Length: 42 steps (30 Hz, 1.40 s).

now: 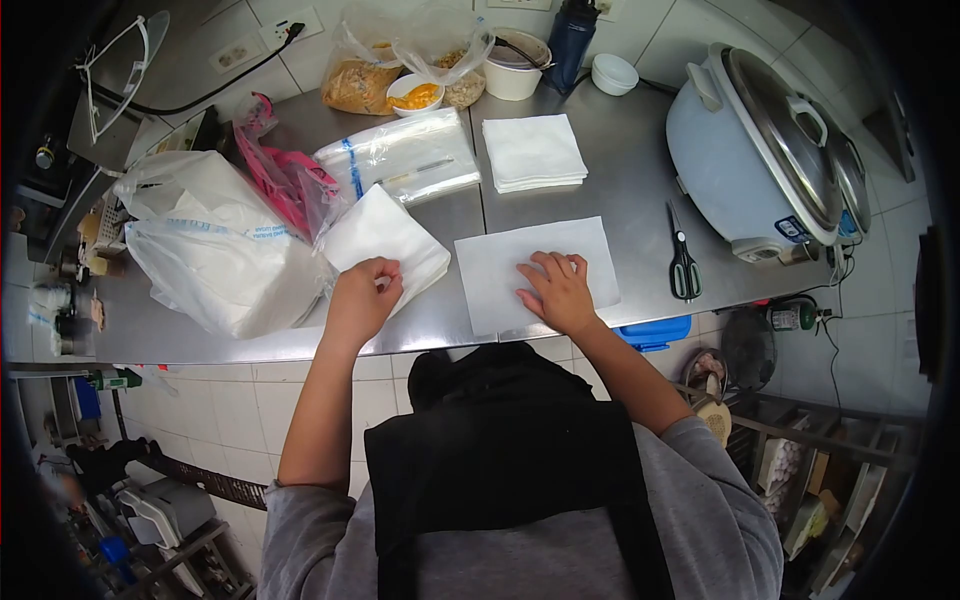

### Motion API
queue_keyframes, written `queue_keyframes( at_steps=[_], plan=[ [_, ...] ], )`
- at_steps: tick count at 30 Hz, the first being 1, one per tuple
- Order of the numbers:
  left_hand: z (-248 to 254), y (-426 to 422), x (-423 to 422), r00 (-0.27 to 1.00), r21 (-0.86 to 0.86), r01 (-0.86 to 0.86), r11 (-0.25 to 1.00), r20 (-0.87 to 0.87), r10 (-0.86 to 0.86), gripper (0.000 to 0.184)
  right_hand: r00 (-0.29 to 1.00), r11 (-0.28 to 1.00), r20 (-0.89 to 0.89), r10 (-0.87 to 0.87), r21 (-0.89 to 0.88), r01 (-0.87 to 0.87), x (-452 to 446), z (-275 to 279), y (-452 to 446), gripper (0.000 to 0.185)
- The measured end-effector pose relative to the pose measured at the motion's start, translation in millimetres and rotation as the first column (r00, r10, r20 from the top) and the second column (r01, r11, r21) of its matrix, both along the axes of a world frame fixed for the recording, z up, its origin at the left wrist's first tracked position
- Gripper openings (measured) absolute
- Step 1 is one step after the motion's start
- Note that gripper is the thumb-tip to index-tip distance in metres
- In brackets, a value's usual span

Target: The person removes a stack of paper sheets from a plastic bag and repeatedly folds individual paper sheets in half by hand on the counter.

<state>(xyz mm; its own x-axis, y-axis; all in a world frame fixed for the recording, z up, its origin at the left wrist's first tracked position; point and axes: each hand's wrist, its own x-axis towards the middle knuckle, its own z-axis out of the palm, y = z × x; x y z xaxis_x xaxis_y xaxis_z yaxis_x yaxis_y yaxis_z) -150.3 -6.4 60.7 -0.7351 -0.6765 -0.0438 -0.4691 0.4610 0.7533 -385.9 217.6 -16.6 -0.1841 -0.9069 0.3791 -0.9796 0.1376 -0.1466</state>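
My left hand is closed in a pinch at the lower part of a stack of white square sheets; whether a sheet is between the fingers is too small to tell. To its right, my right hand lies with spread fingers on a larger white sheet near the table's front edge. A neat stack of folded white squares sits behind that sheet. Left of my left hand is a white plastic bag with white material inside. A clear-wrapped white pack lies behind the left stack.
Scissors lie right of the large sheet, beside a big light-blue cooker. At the back stand food bags, a small bowl, a white tub and a dark bottle. A pink bag is at the left.
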Motion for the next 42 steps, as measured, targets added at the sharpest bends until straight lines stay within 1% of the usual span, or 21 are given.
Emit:
queue_keyframes(
  at_steps=[2,4,6,7,8,9,11,13,16,18,23,26,28,29,32,35,37,38,40,41,42],
  plan=[
    [7,4,-4,0.999,-0.046,-0.009,0.999,-0.047,0.007,0.017,0.997,0.999,-0.065,0.037,-0.014,-0.038,2,-1,0,0.045],
    [22,19,-12,0.996,-0.539,0.03,0.842,0.088,0.02,0.013,0.989,0.997,-0.131,0.072,-0.028,-0.077,14,7,-4,0.047],
    [32,42,-25,0.993,-0.606,0.11,0.788,0.096,-0.065,0.011,0.933,0.978,0.36,-0.027,-0.182,0.099,46,42,-17,0.05],
    [37,54,-30,0.981,-0.67,0.193,0.717,0.118,-0.154,0.009,0.933,0.98,0.358,-0.027,-0.176,0.095,56,58,-25,0.05],
    [47,68,-33,0.981,-0.666,0.191,0.721,0.116,-0.153,0.009,0.844,0.965,0.536,0.001,-0.223,0.141,65,75,-33,0.05],
    [59,80,-36,0.939,-0.579,0.339,0.742,0.153,-0.309,0.01,0.723,0.945,0.69,0.042,-0.262,0.196,68,90,-36,0.051],
    [77,87,-37,0.87,-0.487,0.482,0.729,0.17,-0.462,0.012,0.819,0.97,0.573,-0.041,-0.174,0.17,47,111,-21,0.05],
    [90,86,-36,0.838,-0.148,0.504,0.851,-0.155,-0.523,0.015,0.602,0.954,0.782,-0.158,0.279,-0.112,15,125,4,0.042],
    [92,61,-39,0.854,0.039,0.506,0.861,-0.162,-0.495,0.016,0.522,0.921,0.85,-0.07,0.256,-0.293,-30,138,48,0.034],
    [84,51,-47,0.905,0.203,0.425,0.882,-0.108,-0.411,0.013,0.267,0.889,0.91,-0.319,0.385,-0.248,-54,139,65,0.031],
    [32,46,-80,0.972,0.19,0.231,0.954,-0.015,-0.233,0.02,0.191,0.934,0.934,-0.303,0.331,-0.133,-86,105,62,0.03],
    [18,59,-95,0.946,0.365,0.309,0.878,-0.213,-0.245,0.038,0.217,0.916,0.929,-0.299,0.343,-0.208,-86,94,49,0.029],
    [13,72,-97,0.839,0.588,0.532,0.61,-0.266,-0.475,0.048,0.286,0.874,0.916,-0.282,0.368,-0.318,-83,97,41,0.028],
    [13,85,-99,0.794,0.368,0.602,0.709,-0.183,-0.579,0.053,0.281,0.875,0.918,-0.281,0.365,-0.319,-85,100,40,0.028],
    [15,100,-96,0.86,0.341,0.464,0.818,0.05,-0.509,0.049,0.335,0.802,0.874,-0.351,0.466,-0.374,-93,102,41,0.025],
    [-9,90,-89,0.96,0.396,0.264,0.88,-0.026,-0.277,0.045,0.396,0.736,0.846,-0.358,0.516,-0.437,-109,91,47,0.028],
    [-15,78,-92,0.986,0.471,0.001,0.882,-0.149,0.078,0.038,0.207,0.839,0.936,-0.283,0.347,-0.42,-117,75,47,0.033],
    [-9,80,-96,0.965,0.582,-0.108,0.806,-0.135,0.226,0.035,0.202,0.839,0.939,-0.279,0.341,-0.425,-117,70,43,0.033],
    [-22,77,-100,0.974,0.43,-0.138,0.892,-0.106,0.202,0.035,-0.05,0.972,0.971,-0.236,0.234,-0.034,-111,59,31,0.036],
    [-30,77,-101,0.981,0.269,-0.151,0.951,-0.077,0.178,0.035,-0.057,0.972,0.97,-0.235,0.233,-0.036,-108,48,30,0.036],
    [-36,78,-101,0.982,0.267,-0.152,0.952,-0.07,0.177,0.035,-0.002,0.971,0.972,-0.236,0.235,0.028,-105,32,30,0.037]
  ],
)
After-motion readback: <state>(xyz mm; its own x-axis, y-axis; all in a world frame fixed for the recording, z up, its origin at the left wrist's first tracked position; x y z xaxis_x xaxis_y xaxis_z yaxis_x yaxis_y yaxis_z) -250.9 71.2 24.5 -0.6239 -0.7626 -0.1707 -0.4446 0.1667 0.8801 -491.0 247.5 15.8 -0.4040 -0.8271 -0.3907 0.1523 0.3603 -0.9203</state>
